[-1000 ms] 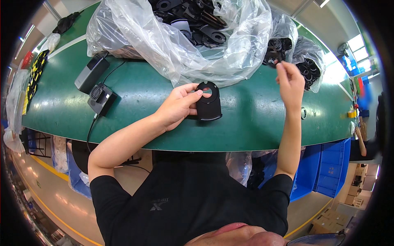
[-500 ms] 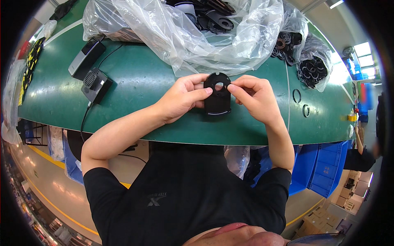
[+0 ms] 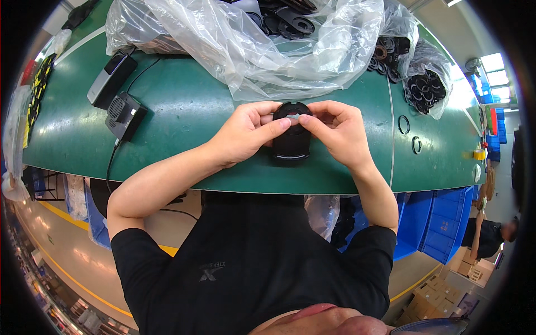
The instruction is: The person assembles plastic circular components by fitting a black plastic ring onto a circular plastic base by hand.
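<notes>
The left hand [image 3: 251, 129] is clamping the left edge of a black plate [image 3: 290, 146], its thumb pressing beside the round opening. The right hand [image 3: 338, 131] is closing on the same plate from the other side, its thumb tip meeting the opening and nearly touching the left thumb. Whether it is also pinching a small part there, I cannot tell. The plate is sitting between both hands, above the green counter [image 3: 184, 134], its curved lower edge facing the person's body.

Just beyond both hands, a large clear plastic bag [image 3: 240, 56] is lying open, holding black parts [image 3: 287, 23]. To the right of the right hand, two rings [image 3: 399, 125] are resting near each other; farther beyond it, a smaller bag [image 3: 446, 84] is holding black rings [image 3: 427, 90]. Well left of the left hand, a grey-and-black device [image 3: 127, 116] is standing with a cable attached.
</notes>
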The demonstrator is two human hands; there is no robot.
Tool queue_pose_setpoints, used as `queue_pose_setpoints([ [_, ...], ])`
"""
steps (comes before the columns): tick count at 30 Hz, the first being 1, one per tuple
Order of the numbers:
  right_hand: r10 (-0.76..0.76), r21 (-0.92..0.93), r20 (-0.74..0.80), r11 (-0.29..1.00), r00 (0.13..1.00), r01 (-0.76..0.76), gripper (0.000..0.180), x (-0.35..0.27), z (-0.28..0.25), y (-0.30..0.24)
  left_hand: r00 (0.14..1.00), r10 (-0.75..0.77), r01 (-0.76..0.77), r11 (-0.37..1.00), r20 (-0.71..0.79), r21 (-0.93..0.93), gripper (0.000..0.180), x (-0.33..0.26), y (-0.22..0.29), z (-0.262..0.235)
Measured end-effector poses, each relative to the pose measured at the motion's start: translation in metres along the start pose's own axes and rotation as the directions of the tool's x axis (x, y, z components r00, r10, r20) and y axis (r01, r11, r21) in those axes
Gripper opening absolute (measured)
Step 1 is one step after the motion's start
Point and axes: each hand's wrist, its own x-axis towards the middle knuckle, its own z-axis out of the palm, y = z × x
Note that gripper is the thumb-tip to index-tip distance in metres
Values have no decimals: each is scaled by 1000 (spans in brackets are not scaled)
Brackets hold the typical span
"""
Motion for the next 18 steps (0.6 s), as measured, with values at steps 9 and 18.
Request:
queue_pose_setpoints([
  [9,-390,-700,-277,708,878,94,18,-16,-84,0,991,-121,118,991,-49,-65,31,-2,-2,-9],
  [18,-361,-837,-520,396,774,-377,18,-40,-177,62,988,-151,152,979,18,-139,34,2,3,4],
])
